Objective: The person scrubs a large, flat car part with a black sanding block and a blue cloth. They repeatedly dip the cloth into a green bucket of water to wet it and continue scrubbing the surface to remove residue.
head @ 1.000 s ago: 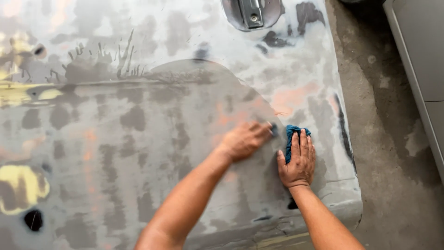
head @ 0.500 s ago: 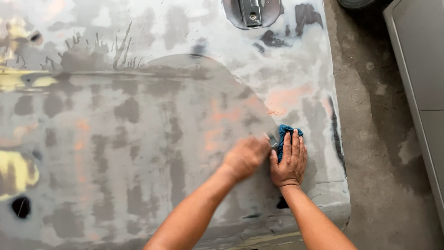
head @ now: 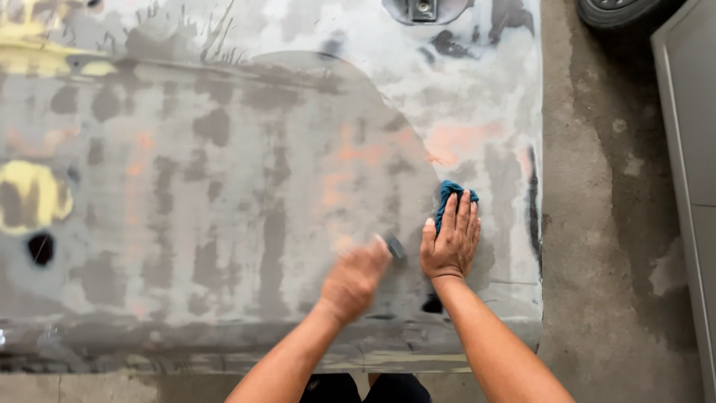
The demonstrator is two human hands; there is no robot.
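While my right hand point(head: 450, 242) lies flat with fingers spread, pinning the blue cloth point(head: 447, 195) to the grey sanded panel point(head: 224, 186) for wiping, my left hand point(head: 354, 280), blurred, is closed around a small dark sanding piece point(head: 395, 246) just left of it, keeping pressure on the surface.

Right hand point(head: 450, 242) presses blue cloth point(head: 447, 195) on sanded panel point(head: 224, 186); left hand point(head: 354, 280) blurred.

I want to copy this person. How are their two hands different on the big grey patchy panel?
The left hand is blurred, curled around a small dark piece; the right hand is sharp, lying flat with fingers spread on a blue cloth. Both are bare and over the grey patchy panel.
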